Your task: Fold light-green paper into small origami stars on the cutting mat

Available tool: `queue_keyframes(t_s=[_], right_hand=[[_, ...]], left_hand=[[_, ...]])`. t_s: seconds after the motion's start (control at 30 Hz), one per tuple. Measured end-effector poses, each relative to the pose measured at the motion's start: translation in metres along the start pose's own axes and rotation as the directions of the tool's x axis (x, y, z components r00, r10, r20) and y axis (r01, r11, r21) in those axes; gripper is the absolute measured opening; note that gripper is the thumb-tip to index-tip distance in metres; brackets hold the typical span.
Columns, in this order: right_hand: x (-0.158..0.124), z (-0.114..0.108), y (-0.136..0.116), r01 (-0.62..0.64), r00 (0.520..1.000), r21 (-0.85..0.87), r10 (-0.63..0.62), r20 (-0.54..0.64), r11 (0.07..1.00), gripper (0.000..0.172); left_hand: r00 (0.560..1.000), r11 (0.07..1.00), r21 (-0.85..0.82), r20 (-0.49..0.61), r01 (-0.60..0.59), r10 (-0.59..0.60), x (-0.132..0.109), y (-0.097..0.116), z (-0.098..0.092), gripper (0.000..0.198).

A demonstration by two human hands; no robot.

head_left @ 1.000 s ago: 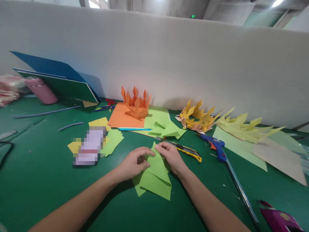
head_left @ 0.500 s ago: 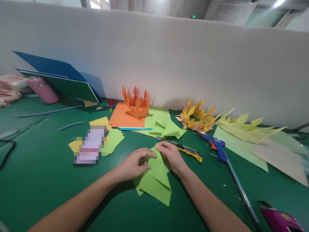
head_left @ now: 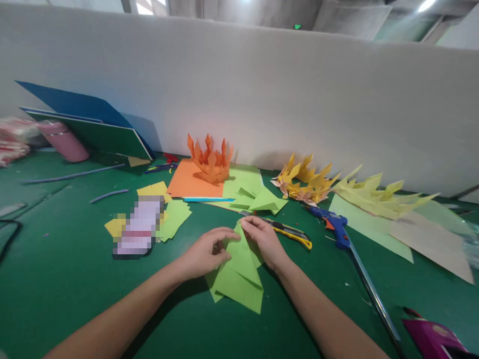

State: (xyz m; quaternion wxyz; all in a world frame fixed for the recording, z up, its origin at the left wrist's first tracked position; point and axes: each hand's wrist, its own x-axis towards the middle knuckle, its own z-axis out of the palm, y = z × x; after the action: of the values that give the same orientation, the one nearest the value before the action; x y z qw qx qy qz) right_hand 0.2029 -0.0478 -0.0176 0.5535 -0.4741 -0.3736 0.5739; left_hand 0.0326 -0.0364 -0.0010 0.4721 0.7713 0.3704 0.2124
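A folded piece of light green paper lies in front of me, its narrow tip pointing away and its wide layered end toward me. My right hand pinches that tip between thumb and fingers. At the paper's left edge is my left hand, its thumb and curved fingers apart, with the fingertips against the paper. Just beyond my right hand lies a yellow and black utility knife, partly hidden by the hand. Folded green paper pieces rest behind it.
An orange paper crown stands on orange paper at the back. A golden crown and a pale yellow one sit right. A blue glue gun holds a long clear stick. A blurred-out purple object lies left.
The view has shifted very slightly. Both hands keep about the same places at the green paper, and its fold looks unchanged.
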Motion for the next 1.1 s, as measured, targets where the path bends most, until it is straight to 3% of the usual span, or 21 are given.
queue_keyframes(t_s=[0.1, 0.2, 0.37, 0.6, 0.77, 0.93, 1.1], right_hand=[[0.001, 0.0, 0.007, 0.099, 0.994, -0.094, -0.095, 0.045, 0.991, 0.037], [0.002, 0.0, 0.013, 0.172, 0.983, -0.23, -0.152, 0.103, 0.958, 0.032], [-0.001, 0.002, 0.017, 0.262, 0.963, -0.432, -0.206, 0.172, 0.863, 0.024], [-0.005, 0.004, 0.018, 0.328, 0.945, -0.581, -0.257, 0.203, 0.745, 0.024], [-0.005, 0.004, 0.017, 0.376, 0.926, -0.649, -0.286, 0.246, 0.661, 0.021], [-0.008, 0.005, 0.014, 0.479, 0.876, -0.712, -0.324, 0.356, 0.513, 0.021], [-0.008, 0.005, 0.016, 0.533, 0.845, -0.697, -0.34, 0.412, 0.48, 0.024]], left_hand=[[0.992, 0.995, 0.098, -0.128, 0.02, -0.007, 0.003, -0.006, -0.005, 0.038], [0.983, 0.989, 0.141, -0.181, 0.047, -0.021, 0.005, -0.01, -0.008, 0.036], [0.981, 0.975, 0.215, -0.192, 0.057, -0.016, 0.004, -0.012, -0.009, 0.037], [0.975, 0.944, 0.325, -0.22, 0.061, 0.012, 0.003, -0.014, -0.007, 0.04], [0.974, 0.938, 0.345, -0.22, 0.036, 0.044, 0.003, -0.017, -0.008, 0.039], [0.977, 0.914, 0.406, -0.207, 0.032, 0.058, 0.002, -0.013, -0.008, 0.038], [0.976, 0.877, 0.479, -0.174, -0.031, 0.129, 0.0, -0.011, -0.006, 0.037]])
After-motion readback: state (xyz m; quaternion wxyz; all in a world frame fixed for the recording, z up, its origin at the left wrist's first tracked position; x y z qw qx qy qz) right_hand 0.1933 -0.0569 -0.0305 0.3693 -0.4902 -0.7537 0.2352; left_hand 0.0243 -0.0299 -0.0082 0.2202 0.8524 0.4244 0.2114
